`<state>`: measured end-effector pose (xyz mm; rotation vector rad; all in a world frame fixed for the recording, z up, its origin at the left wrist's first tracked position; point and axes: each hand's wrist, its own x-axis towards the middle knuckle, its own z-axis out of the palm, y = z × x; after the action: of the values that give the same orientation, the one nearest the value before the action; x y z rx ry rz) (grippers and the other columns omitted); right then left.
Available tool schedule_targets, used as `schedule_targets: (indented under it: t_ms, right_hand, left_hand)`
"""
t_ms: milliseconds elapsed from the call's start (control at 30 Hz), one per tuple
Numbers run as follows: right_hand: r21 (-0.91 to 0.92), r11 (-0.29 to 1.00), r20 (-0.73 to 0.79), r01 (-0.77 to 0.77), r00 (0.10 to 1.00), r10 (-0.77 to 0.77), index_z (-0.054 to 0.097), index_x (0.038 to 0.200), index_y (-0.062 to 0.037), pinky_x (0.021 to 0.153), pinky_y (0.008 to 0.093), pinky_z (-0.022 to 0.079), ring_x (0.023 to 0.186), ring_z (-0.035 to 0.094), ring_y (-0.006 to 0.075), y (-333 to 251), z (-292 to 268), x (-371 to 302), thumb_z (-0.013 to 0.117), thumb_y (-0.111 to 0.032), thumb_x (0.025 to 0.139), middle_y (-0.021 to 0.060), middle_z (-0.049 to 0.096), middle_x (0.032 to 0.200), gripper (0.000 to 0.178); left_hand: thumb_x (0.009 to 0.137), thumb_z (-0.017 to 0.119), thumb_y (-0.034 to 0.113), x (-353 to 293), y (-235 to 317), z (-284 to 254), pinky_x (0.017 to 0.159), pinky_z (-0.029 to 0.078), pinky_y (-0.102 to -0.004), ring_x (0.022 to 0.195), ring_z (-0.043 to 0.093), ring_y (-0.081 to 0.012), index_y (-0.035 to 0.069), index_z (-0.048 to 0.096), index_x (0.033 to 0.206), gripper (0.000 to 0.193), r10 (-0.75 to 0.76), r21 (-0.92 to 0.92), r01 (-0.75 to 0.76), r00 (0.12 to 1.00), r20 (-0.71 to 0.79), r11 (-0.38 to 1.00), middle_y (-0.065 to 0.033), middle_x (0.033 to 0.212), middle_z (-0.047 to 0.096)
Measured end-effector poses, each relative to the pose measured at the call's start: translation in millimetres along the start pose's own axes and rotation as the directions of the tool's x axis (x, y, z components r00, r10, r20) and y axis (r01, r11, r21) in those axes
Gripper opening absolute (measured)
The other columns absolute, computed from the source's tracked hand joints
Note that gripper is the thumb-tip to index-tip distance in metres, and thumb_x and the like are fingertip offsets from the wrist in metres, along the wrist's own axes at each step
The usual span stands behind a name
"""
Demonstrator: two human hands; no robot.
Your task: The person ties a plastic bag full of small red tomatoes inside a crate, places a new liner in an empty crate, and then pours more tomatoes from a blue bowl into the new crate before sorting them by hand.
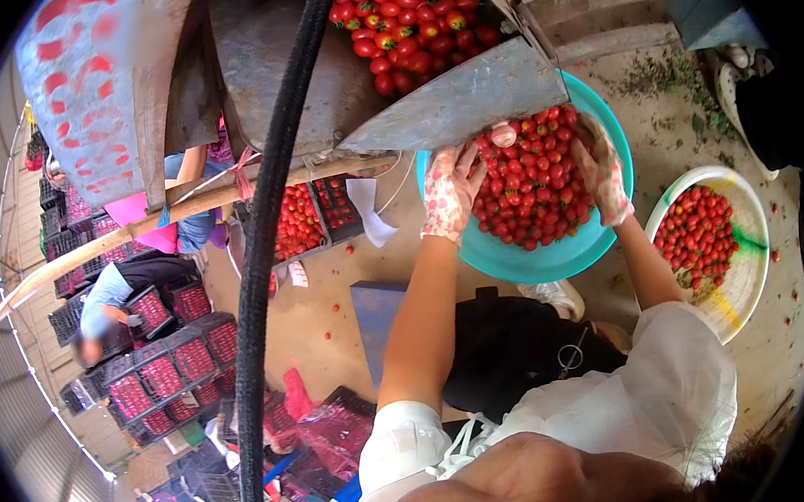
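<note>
1. The left hand (451, 189), in a white glove with red-pink spots, is open, fingers spread over the left edge of a heap of small, glossy red tomatoes (531, 183).
2. The right hand (604, 172), gloved alike, is open in a loose curve against the heap's right edge.
3. The tomatoes lie between both hands, inside a round turquoise plastic basin (506, 265).
4. Between the hands, toward the heap's far edge, sits a small, pale pink, rounded object (503, 135).
5. Beyond the left hand, a grey sheet-metal chute (466, 93) bears more red tomatoes.
6. Right of the right hand stands a round whitish basket (757, 211) with green and yellow patches, partly filled with tomatoes.
</note>
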<state>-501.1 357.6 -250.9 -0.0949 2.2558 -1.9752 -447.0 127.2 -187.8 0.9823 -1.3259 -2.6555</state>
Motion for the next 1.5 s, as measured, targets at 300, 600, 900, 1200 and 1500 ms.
schedule_targets:
  t_ms: [300,600,900,1200,1500]
  right_hand:
    - [0.635,0.756,0.171,-0.161,0.983,0.066,0.038,0.115,0.0008,0.083,0.0349,0.042,0.1,0.051,0.028,-5.6,79.6,36.7,0.04,-0.011,0.085,0.0154,0.048,0.11,0.033]
    - [0.914,0.207,0.302,-0.349,0.925,0.231,0.047,0.101,-0.0064,0.066,0.0245,0.043,0.077,0.049,0.0124,-24.0,84.7,46.4,0.049,-0.014,0.087,0.0028,0.052,0.092,0.016]
    - [0.669,0.691,-0.037,-0.274,0.916,0.399,0.051,0.085,-0.0084,0.062,0.021,0.037,0.069,0.041,0.006,-28.1,92.6,48.7,0.058,-0.023,0.084,-0.0033,0.049,0.078,0.016]
    - [0.594,0.792,-0.058,-0.141,0.974,0.217,0.05,0.103,-0.0045,0.077,0.0322,0.048,0.087,0.056,0.0178,7.1,74.4,76.4,0.059,-0.012,0.08,0.0067,0.056,0.097,0.026]
    - [0.48,0.866,-0.101,-0.14,0.972,0.213,0.056,0.097,-0.0053,0.073,0.0279,0.041,0.077,0.049,0.0114,14.0,64.0,86.0,0.055,-0.026,0.083,0.0015,0.057,0.089,0.025]
  left_hand:
    - [0.081,0.04,0.019,29.5,3.7,20.3,0.096,0.036,-0.0482,0.104,0.047,-0.0286,0.0,0.044,0.109,0.034,-0.087,-0.575,-0.016,0.985,-0.151,0.818,-0.0135,0.113,0.049]
    - [0.085,0.042,0.027,40.8,-6.1,32.4,0.089,0.042,-0.0436,0.097,0.053,-0.0251,0.003,0.049,0.105,0.032,-0.03,-0.612,-0.126,0.971,-0.238,0.781,-0.0096,0.107,0.054]
    - [0.089,0.037,0.026,56.0,-5.5,11.6,0.089,0.043,-0.0451,0.096,0.052,-0.0249,0.001,0.047,0.105,0.031,-0.105,-0.69,-0.08,0.969,-0.222,0.72,-0.0105,0.105,0.053]
    - [0.091,0.032,0.038,55.7,-2.4,9.6,0.097,0.036,-0.0484,0.12,0.037,-0.0301,0.001,0.031,0.126,0.051,-0.221,-0.614,0.059,0.956,-0.191,0.787,-0.0155,0.129,0.038]
    - [0.086,0.044,0.048,-9.2,18.4,14.1,0.086,0.042,-0.037,0.102,0.053,-0.0248,0.003,0.033,0.122,0.059,0.07,0.359,-0.029,0.992,-0.102,0.933,-0.0161,0.118,0.047]
